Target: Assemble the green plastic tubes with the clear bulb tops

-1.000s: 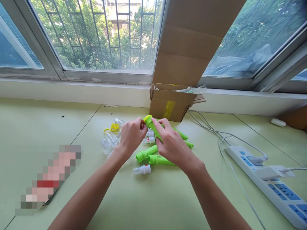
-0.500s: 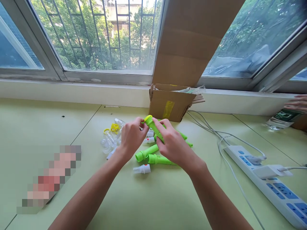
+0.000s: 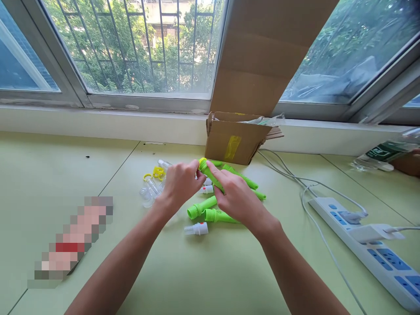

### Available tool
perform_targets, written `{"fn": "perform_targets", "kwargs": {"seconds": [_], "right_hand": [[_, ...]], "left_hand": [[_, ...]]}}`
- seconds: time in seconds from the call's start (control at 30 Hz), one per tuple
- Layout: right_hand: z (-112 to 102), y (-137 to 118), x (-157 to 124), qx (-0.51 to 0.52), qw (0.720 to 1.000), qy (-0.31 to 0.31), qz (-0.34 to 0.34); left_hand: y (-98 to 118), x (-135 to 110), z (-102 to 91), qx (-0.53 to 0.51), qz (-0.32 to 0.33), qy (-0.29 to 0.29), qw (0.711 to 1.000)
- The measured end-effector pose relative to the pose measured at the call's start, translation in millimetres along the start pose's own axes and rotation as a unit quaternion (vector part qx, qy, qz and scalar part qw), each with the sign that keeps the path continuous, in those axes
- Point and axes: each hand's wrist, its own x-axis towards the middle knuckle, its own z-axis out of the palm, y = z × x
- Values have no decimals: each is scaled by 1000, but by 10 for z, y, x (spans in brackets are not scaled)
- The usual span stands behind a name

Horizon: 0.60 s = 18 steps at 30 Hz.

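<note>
Frame centre: right hand [image 3: 239,197] gripped green tube [image 3: 212,175], left hand [image 3: 180,181] pinched yellow ring [image 3: 203,160] at mouth. Lower tubes [image 3: 201,208] lay ringless, spare rings [image 3: 159,173] loose.

I grip a tube [image 3: 210,176] of plain lime green, with a collar [image 3: 202,160] of yellow at its end. The loose tubes [image 3: 201,208] near me match that green, and the small rings [image 3: 159,173] are a deeper, sunny yellow. I see a nozzle [image 3: 199,228] in white with a red mark and a clear tip, and colourless, see-through pieces [image 3: 150,191]. My table [image 3: 229,275] is pale yellowish green, crossed by thin dark lines. The box [image 3: 217,139] is cardboard brown with a stripe of yellow tape [image 3: 233,146]. The power strip [image 3: 390,274] is white with blue panels; the bottle [image 3: 363,162] is clear, its label [image 3: 382,152] dark green with white lettering.
</note>
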Motion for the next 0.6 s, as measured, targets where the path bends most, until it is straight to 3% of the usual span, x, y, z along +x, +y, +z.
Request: {"fn": "perform_targets", "kwargs": {"seconds": [0.13, 0.3, 0.6], "right_hand": [[17, 49, 22, 11, 1000, 22, -1], [-25, 219, 47, -14, 999, 36, 35], [-238, 252, -31, -4, 998, 64, -15]], "left_hand": [[24, -19, 31, 9, 38, 2, 999], [21, -4, 45, -55, 9, -26, 998], [14, 7, -230, -146, 15, -50, 988]]}}
